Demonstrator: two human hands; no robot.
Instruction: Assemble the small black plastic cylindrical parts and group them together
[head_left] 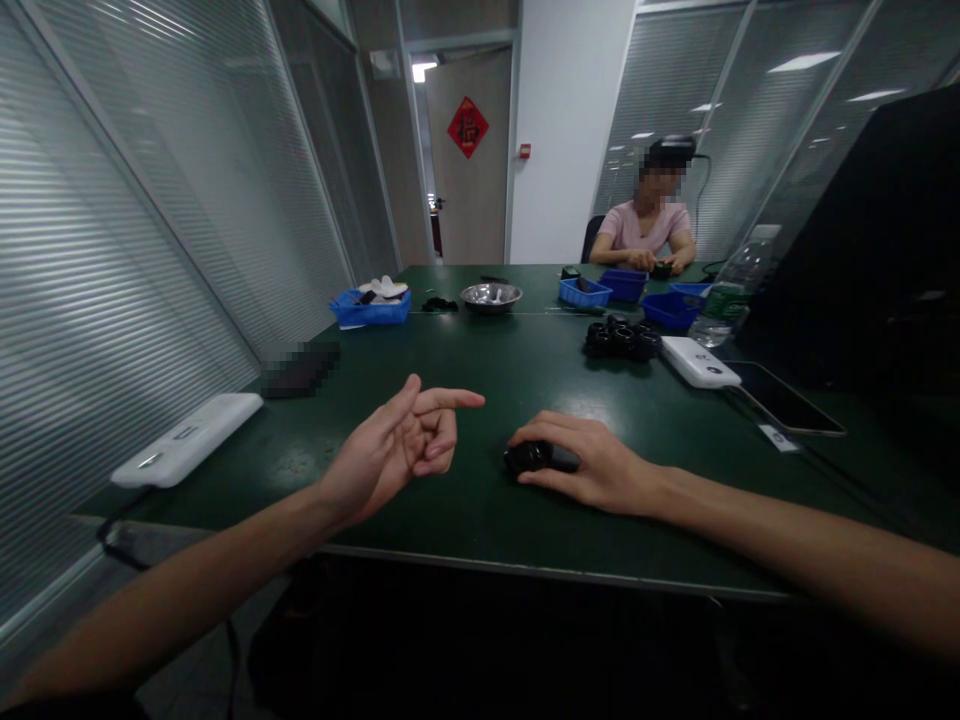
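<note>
My right hand (589,460) rests low over the green table, its fingers and thumb curved around a small black rounded part (531,457). That part has a glossy round front end and lies on or just above the tabletop; its rear is partly covered by my fingers. To the left, my left hand (409,435) is raised over the table with nothing in it. Its index finger points right, the thumb is up, and the other fingers are loosely curled. Farther off to the right sits a cluster of black ring-ended parts (621,340).
Across the green table (465,530) stand a metal bowl (491,297), a blue basket (371,308) and several blue bins (671,311). White power banks (187,440) lie at both sides. A phone (784,397) and a bottle (727,290) are right. A person (646,225) sits opposite.
</note>
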